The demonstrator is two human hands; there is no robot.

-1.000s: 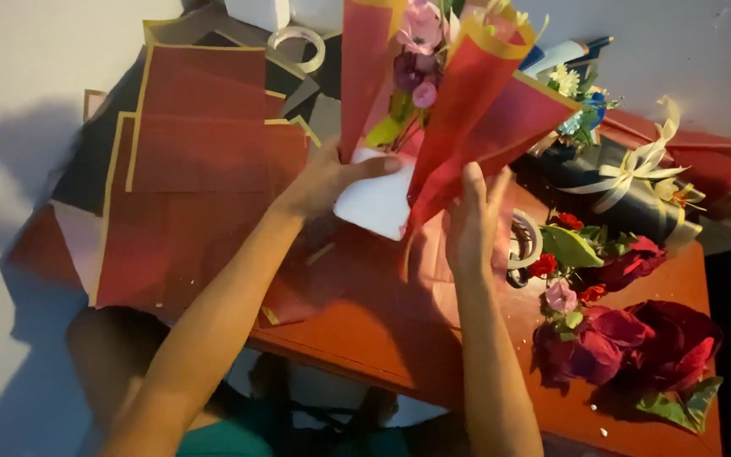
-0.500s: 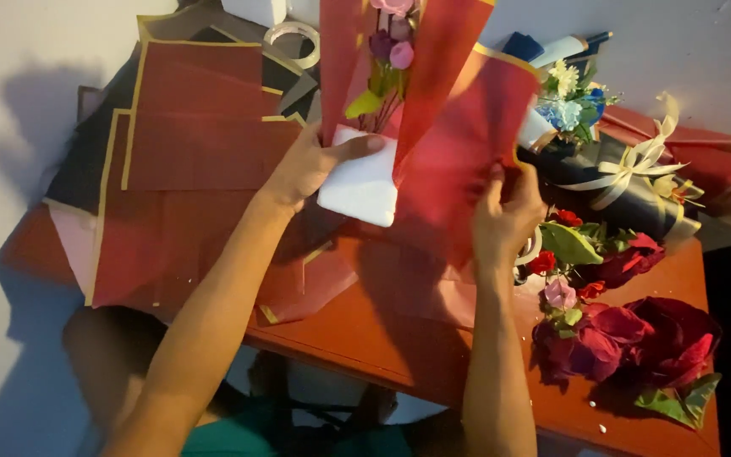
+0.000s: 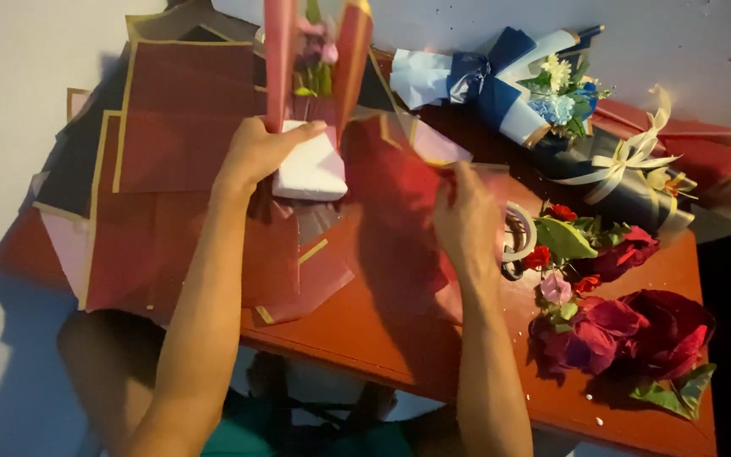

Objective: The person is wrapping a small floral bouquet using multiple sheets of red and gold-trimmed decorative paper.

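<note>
The scene is dim and warm-toned, with soft focus and mild grain throughout. Light falls from the upper right of the frame, brightening the pale wall (image 3: 704, 59). Heavy shadow pools at lower left beneath the table (image 3: 484, 372) and darkens the far right edge. The right hand (image 3: 467, 224) shows slight motion blur.

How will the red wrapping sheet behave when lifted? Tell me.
Likely floppy: the red wrapping sheet bends where the right hand pinches it. Probably light, since it looks thin. It may crease easily; folds already show.
</note>
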